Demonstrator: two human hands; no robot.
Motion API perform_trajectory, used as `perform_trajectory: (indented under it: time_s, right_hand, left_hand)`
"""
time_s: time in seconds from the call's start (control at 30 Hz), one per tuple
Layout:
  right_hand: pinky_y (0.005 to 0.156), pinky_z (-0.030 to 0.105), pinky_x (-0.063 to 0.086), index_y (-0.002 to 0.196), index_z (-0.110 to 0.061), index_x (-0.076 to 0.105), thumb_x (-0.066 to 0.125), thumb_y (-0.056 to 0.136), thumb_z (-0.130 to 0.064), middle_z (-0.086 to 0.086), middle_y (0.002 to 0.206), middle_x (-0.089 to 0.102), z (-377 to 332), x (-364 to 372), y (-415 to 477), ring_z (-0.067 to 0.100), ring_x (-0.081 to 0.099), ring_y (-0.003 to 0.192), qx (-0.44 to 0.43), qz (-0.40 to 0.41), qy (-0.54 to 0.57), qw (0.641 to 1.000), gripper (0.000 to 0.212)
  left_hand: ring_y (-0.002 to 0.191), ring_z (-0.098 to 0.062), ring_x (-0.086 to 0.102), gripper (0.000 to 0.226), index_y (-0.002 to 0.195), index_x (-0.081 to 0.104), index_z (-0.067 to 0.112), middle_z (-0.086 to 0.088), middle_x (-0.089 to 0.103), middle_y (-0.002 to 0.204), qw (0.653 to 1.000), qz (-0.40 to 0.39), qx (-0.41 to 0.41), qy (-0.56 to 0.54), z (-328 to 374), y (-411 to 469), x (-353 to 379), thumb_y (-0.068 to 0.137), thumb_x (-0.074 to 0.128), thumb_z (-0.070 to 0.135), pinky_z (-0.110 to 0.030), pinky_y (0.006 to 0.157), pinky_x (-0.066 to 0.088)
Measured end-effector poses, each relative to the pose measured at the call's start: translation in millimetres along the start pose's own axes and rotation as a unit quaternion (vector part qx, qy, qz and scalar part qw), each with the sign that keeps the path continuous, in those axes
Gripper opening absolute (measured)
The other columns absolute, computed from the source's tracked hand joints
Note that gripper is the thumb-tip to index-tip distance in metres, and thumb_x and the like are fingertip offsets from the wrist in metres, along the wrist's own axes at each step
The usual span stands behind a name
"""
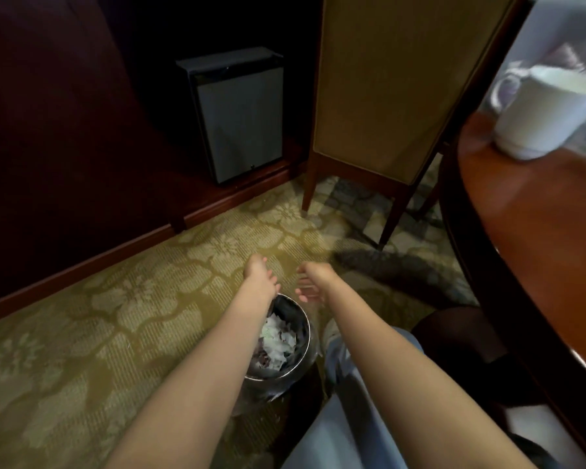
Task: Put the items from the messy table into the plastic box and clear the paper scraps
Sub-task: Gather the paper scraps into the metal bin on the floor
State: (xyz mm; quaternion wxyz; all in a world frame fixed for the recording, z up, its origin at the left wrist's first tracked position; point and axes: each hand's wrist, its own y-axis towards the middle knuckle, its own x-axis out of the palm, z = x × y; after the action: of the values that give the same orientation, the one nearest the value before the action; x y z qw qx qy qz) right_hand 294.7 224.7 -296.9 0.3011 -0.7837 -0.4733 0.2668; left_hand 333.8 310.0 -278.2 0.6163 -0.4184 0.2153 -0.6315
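Note:
Both my arms stretch down toward the floor. My left hand [259, 275] hangs over the far rim of a round metal waste bin [303, 324], fingers loosely spread, with nothing in it. My right hand [313, 282] hovers just right of it, palm turned inward, fingers apart and empty. Inside the bin lie white and pale green paper scraps [278, 340]. The plastic box is out of view.
The dark wooden table edge [508, 231] runs down the right side with a white mug [542, 113] on it. An upholstered chair [396, 86] stands ahead, a small grey fridge [239, 116] behind it by the wall. Patterned carpet [99, 333] covers the floor.

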Motion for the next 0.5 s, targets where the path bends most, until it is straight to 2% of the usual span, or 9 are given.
perform_trajectory:
  time_s: [0.07,0.13,0.2,0.23,0.3,0.37,0.4,0.43,0.5]
  right_hand:
    - [0.049,0.026,0.037,0.075,-0.009,0.045,0.044,0.093,-0.012,0.007,0.070,0.044,-11.4,-10.5,-13.1,0.018,0.045,0.054,-0.025,0.010,-0.009,1.000,0.018]
    - [0.050,0.024,0.036,0.088,-0.008,0.048,0.044,0.094,-0.013,0.005,0.072,0.045,-22.7,-22.2,-25.2,0.018,0.045,0.056,-0.045,0.019,-0.027,0.998,0.008]
    - [0.051,0.023,0.036,0.101,-0.011,0.049,0.043,0.094,-0.015,0.003,0.074,0.047,-34.6,-35.0,-38.6,0.017,0.046,0.057,-0.068,0.035,-0.020,0.997,0.009]
    - [0.051,0.023,0.036,0.103,-0.012,0.050,0.043,0.094,-0.015,0.003,0.074,0.047,-41.1,-42.3,-45.1,0.017,0.046,0.057,-0.081,0.042,-0.011,0.996,0.011]
    - [0.050,0.024,0.037,0.095,-0.012,0.053,0.043,0.093,-0.014,0.003,0.072,0.046,-56.1,-57.3,-60.8,0.017,0.047,0.056,-0.109,0.053,0.006,0.993,0.010]
    - [0.051,0.024,0.038,0.091,-0.012,0.052,0.043,0.093,-0.013,0.004,0.069,0.045,-72.2,-72.2,-80.5,0.018,0.047,0.056,-0.138,0.064,0.023,0.988,0.009]
    - [0.053,0.024,0.039,0.094,-0.011,0.052,0.043,0.093,-0.013,0.004,0.069,0.046,-79.8,-79.7,-90.2,0.018,0.048,0.056,-0.151,0.071,0.032,0.986,0.009]
    - [0.054,0.025,0.040,0.098,-0.011,0.053,0.043,0.093,-0.013,0.005,0.070,0.048,-87.3,-87.1,-99.8,0.018,0.049,0.057,-0.163,0.076,0.042,0.983,0.011]
    - [0.056,0.026,0.042,0.108,-0.012,0.056,0.043,0.094,-0.014,0.003,0.075,0.051,-100.5,-102.4,-117.1,0.017,0.051,0.059,-0.191,0.083,0.060,0.976,0.019]
  left_hand:
    - [0.135,-0.024,0.039,0.040,0.135,0.048,0.014,-0.010,0.043,0.144,1.000,-0.017,0.023,0.003,8.5,-13.5,11.4,0.099,0.032,0.024,-0.035,0.111,0.027]
    - [0.131,-0.023,0.044,0.030,0.111,0.059,0.017,-0.007,0.049,0.139,0.998,-0.047,0.047,0.010,17.0,-27.0,22.7,0.098,0.033,0.022,-0.034,0.108,0.029]
    - [0.129,-0.022,0.047,0.025,0.080,0.052,0.019,-0.005,0.053,0.136,0.994,-0.080,0.067,0.016,26.0,-41.6,35.7,0.097,0.033,0.020,-0.034,0.107,0.032]
    - [0.128,-0.022,0.047,0.026,0.076,0.049,0.019,-0.005,0.053,0.136,0.993,-0.092,0.074,0.019,30.6,-48.6,42.3,0.097,0.033,0.019,-0.034,0.106,0.032]
    - [0.128,-0.023,0.047,0.024,0.088,0.053,0.018,-0.005,0.053,0.136,0.988,-0.122,0.093,0.032,38.1,-63.2,57.2,0.097,0.031,0.018,-0.035,0.106,0.033]
    - [0.128,-0.025,0.048,0.031,0.118,0.054,0.015,-0.006,0.053,0.136,0.981,-0.145,0.120,0.038,43.9,-79.5,73.2,0.098,0.030,0.017,-0.036,0.106,0.033]
    - [0.127,-0.025,0.048,0.036,0.127,0.051,0.013,-0.006,0.054,0.135,0.979,-0.151,0.128,0.042,46.1,-88.4,81.3,0.098,0.030,0.017,-0.035,0.105,0.034]
    - [0.126,-0.025,0.049,0.036,0.129,0.050,0.013,-0.006,0.055,0.135,0.977,-0.158,0.136,0.047,47.5,-96.7,89.1,0.098,0.030,0.017,-0.035,0.104,0.035]
    - [0.124,-0.024,0.052,0.028,0.117,0.051,0.016,-0.006,0.057,0.132,0.972,-0.175,0.148,0.056,48.9,-113.9,104.4,0.098,0.030,0.017,-0.034,0.102,0.036]
